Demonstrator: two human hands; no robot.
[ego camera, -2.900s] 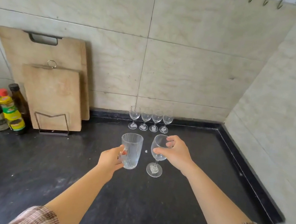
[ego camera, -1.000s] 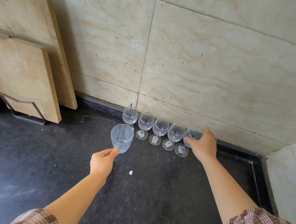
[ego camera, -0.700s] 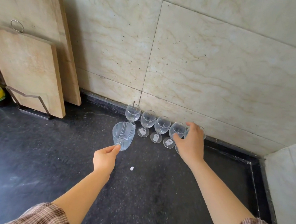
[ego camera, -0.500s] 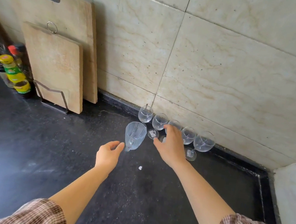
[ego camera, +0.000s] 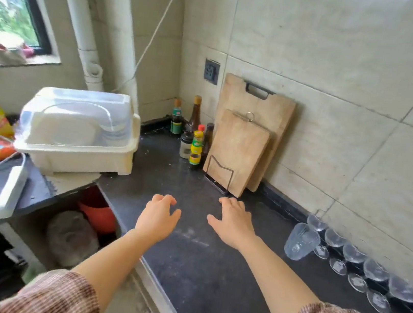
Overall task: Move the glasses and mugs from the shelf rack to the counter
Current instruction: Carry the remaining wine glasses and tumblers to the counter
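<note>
Hands empty: left hand (ego camera: 157,216), right hand (ego camera: 233,226) above counter (ego camera: 208,277), fingers spread.

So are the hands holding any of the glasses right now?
No. The left hand and right hand are both empty, fingers open above the counter.

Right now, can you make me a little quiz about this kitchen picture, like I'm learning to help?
1. True or false: the left hand holds a glass.
2. How many wine glasses stand along the wall?
3. The ribbed tumbler stands: A) in the dish rack, B) on the counter beside the wine glasses, C) in the right hand.

Key: 1 false; 2 five; 3 B.
</note>
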